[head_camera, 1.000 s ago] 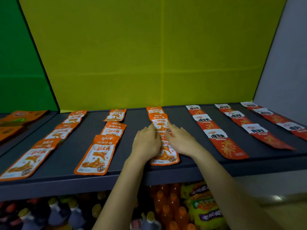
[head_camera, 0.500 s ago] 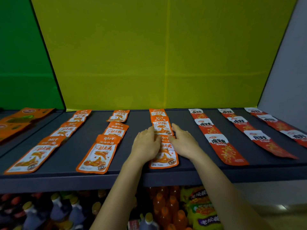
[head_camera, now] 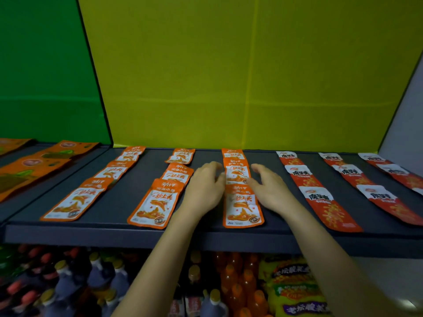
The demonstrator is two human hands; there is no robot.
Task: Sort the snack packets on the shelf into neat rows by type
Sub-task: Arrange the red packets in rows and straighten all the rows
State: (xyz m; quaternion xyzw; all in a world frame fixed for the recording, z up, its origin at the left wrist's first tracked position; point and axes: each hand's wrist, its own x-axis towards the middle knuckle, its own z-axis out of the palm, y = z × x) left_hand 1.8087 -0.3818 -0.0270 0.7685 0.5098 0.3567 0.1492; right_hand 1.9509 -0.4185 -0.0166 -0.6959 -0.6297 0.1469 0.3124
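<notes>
A dark shelf point(head_camera: 119, 202) is laid with snack packets in rows running front to back. Three rows of orange packets point(head_camera: 158, 204) are seen on the left and middle, and three rows of red packets point(head_camera: 329, 207) on the right. The left hand point(head_camera: 204, 188) and the right hand point(head_camera: 272, 191) are held open and flat on either side of the third orange row point(head_camera: 240, 191), fingers extended, nothing gripped. The left hand's fingers touch the left edge of that row's middle packet point(head_camera: 237, 173); the right hand is laid against the right edge of the front packet point(head_camera: 242, 207). Bottles point(head_camera: 235, 284) are seen on the level below.
</notes>
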